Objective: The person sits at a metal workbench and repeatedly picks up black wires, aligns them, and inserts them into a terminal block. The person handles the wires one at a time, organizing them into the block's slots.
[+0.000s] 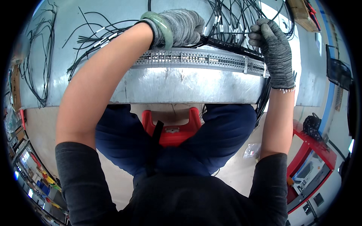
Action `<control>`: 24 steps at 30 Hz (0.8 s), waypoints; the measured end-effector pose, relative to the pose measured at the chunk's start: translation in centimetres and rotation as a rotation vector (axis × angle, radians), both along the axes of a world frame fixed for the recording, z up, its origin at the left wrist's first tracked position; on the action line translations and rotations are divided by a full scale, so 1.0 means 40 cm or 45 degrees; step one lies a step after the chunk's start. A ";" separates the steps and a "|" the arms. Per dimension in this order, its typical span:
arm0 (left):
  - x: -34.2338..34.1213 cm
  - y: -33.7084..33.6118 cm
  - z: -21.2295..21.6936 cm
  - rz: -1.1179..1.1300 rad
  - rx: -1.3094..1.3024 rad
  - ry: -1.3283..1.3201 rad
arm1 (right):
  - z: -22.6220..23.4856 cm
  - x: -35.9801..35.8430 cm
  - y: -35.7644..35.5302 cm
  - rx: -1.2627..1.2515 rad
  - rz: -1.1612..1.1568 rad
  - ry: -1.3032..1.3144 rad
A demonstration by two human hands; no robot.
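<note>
Grey knit gloves cover both of my hands. My left hand (pixel 178 28), with a green bangle (pixel 160 28) at its wrist, is closed at the black wire bundle (pixel 222 44); its fingertips are partly hidden. To the right, my right hand (pixel 274 51) pinches a thin black wire (pixel 241 33) between thumb and fingers. This wire stretches leftward above the bundle. Just on the near side of the bundle lies a long grey terminal block strip (pixel 177 57), with rows of small metal screws. Loose black wires with white marker sleeves (pixel 217 22) fan out beyond the bundle.
More black wires (pixel 102 35) spread left of my left hand, and a looped bunch (pixel 41 56) lies at the table's far left. The metal table (pixel 188 83) ends just before my knees. A cardboard box (pixel 303 15) stands at the back right. Below is a red stool (pixel 171 130).
</note>
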State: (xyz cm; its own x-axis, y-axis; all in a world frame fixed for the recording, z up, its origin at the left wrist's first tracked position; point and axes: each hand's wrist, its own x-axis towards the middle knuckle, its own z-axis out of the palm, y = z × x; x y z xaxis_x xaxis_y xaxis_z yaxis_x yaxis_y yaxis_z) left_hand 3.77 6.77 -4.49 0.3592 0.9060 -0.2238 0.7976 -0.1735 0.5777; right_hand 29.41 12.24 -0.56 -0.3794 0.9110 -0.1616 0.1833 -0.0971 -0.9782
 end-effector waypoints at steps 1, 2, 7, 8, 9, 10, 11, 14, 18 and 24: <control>-0.003 0.009 -0.013 -0.007 -0.012 0.056 | -0.001 -0.007 0.001 0.020 -0.010 0.004; -0.006 0.021 -0.027 -0.014 -0.023 0.111 | 0.000 -0.017 0.002 0.039 -0.019 0.008; 0.013 0.032 0.018 0.016 -0.235 0.142 | -0.023 -0.021 0.033 0.026 -0.154 0.048; 0.002 0.037 -0.015 -0.064 -0.129 0.115 | -0.029 -0.019 0.042 0.019 -0.163 0.044; 0.005 0.039 0.010 -0.137 -0.157 0.157 | -0.036 -0.013 0.051 0.010 -0.180 0.036; 0.010 0.046 0.059 -0.218 -0.183 0.197 | -0.041 -0.003 0.054 0.002 -0.203 0.023; 0.013 0.051 0.086 -0.291 -0.207 0.238 | -0.029 -0.021 0.035 0.011 -0.290 0.028; -0.016 0.047 0.081 -0.291 -0.179 0.233 | -0.017 -0.067 0.007 0.034 -0.285 0.096; -0.008 0.055 0.060 -0.595 0.055 0.423 | -0.040 -0.008 0.056 0.018 -0.224 -0.035; -0.010 0.049 0.073 -0.552 0.124 0.326 | -0.041 -0.004 0.055 0.025 -0.227 -0.036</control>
State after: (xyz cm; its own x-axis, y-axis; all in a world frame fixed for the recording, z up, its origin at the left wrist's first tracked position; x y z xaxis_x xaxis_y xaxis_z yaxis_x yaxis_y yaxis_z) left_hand 3.37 8.73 -1.59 0.6515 0.7068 -0.2758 0.7540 -0.5631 0.3382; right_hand 29.24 14.43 -2.19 -0.2067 0.9665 -0.1518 0.1925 -0.1120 -0.9749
